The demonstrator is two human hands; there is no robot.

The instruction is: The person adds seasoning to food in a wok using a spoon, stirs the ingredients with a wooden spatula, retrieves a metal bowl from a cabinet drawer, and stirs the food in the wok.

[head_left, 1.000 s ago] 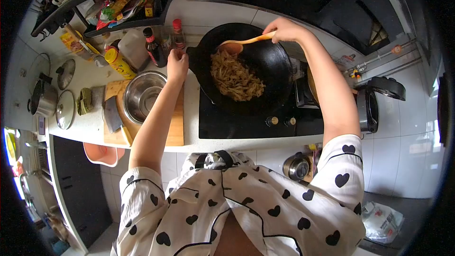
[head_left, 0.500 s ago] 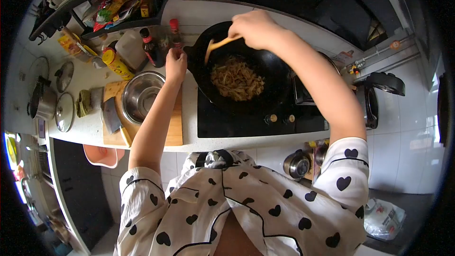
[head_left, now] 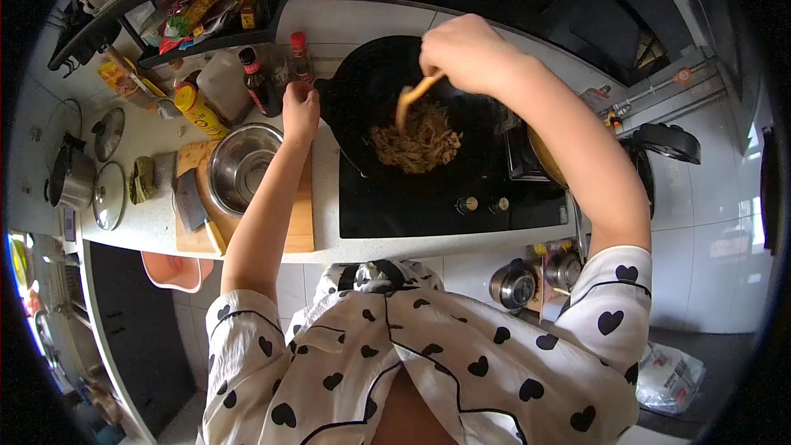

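Observation:
A black wok [head_left: 356, 66] sits on the stove, with light brown shredded food [head_left: 418, 142] heaped in its bottom. My right hand [head_left: 468, 51] is closed around the handle of a wooden spatula [head_left: 422, 87], holding it over the wok from the back right. The spatula's blade, blurred by motion, reaches the near-left edge of the food. At the wok's left side my left hand [head_left: 300, 111] is closed at the small side handle, which its fingers mostly hide. Just behind that hand stand a dark sauce bottle [head_left: 259, 86] and a red-capped bottle [head_left: 300, 58].
Left of the stove, a steel bowl [head_left: 235, 180] and a cleaver [head_left: 191, 204] rest on a wooden cutting board [head_left: 295, 227]. A yellow container [head_left: 198, 110], glass lids [head_left: 110, 195] and a pot [head_left: 72, 177] stand farther left. Stove knobs [head_left: 467, 205] face me.
My right hand has moved right, bringing the spatula from the wok's left wall down to the food. My left hand stays by the wok's side handle. The whole view has shifted slightly.

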